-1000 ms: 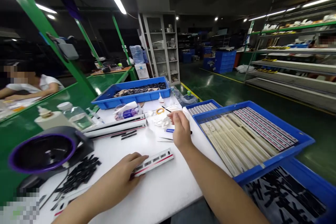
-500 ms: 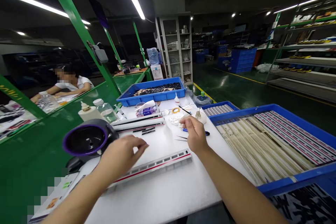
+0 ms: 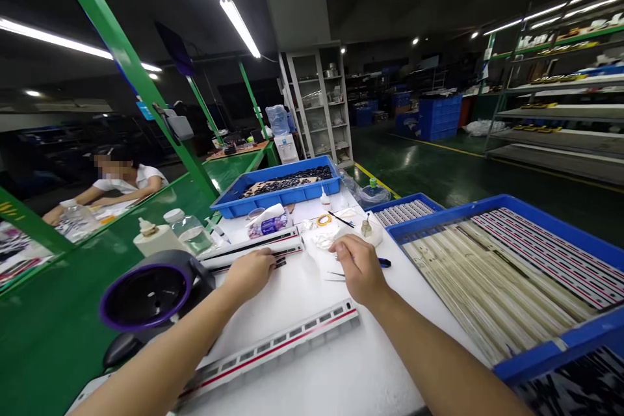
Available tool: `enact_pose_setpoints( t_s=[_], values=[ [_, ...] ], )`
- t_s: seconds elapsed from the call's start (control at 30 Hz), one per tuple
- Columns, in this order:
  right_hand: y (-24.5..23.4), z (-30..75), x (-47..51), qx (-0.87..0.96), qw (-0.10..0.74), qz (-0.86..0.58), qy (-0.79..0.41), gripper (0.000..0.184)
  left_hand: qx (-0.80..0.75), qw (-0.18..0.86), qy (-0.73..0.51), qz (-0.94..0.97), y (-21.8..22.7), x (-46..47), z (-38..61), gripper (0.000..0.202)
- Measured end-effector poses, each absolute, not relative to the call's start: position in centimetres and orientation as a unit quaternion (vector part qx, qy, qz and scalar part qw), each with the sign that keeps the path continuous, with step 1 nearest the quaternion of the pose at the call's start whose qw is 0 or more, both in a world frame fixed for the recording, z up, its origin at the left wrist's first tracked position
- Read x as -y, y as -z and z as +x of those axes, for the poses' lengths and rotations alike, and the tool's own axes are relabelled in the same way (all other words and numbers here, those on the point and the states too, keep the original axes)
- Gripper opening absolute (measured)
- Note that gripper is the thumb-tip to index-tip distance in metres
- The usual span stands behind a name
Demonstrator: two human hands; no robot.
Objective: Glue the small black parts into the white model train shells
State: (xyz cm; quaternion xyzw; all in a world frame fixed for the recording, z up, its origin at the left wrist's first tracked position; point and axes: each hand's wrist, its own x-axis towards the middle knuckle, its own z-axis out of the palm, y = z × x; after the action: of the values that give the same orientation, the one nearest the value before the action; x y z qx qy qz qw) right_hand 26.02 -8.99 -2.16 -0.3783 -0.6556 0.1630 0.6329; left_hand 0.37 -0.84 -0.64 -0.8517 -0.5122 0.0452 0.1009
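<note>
Covering black strips (image 3: 280, 262): left hand (image 3: 251, 275), grip unclear | right hand (image 3: 361, 270) pinched, contents unclear | red-striped white shell (image 3: 292, 334) lay close, presumably for access

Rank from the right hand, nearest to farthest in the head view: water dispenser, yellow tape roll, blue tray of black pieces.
1. Yellow tape roll: just ahead and left of the right hand.
2. Blue tray: beyond the tape, farther left.
3. Water dispenser: behind the tray.
</note>
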Motion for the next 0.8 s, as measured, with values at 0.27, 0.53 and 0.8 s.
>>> enact_pose_setpoints(
  t_s=[0.27,0.53,0.8],
  values=[
    [1.5,25.4,10.1,0.67,0.579,-0.39,-0.253,0.024,0.449,0.154,0.014,-0.88,-2.3,7.3,2.3,0.029],
    [2.3,24.4,10.1,0.535,0.547,-0.322,-0.557,0.03,0.369,0.185,0.21,-0.886,-1.8,12.1,6.6,0.018],
    [1.5,24.3,11.2,0.564,0.521,-0.349,-0.538,0.024,0.43,-0.104,0.38,-0.812,-0.4,12.2,6.1,0.009]
  ],
)
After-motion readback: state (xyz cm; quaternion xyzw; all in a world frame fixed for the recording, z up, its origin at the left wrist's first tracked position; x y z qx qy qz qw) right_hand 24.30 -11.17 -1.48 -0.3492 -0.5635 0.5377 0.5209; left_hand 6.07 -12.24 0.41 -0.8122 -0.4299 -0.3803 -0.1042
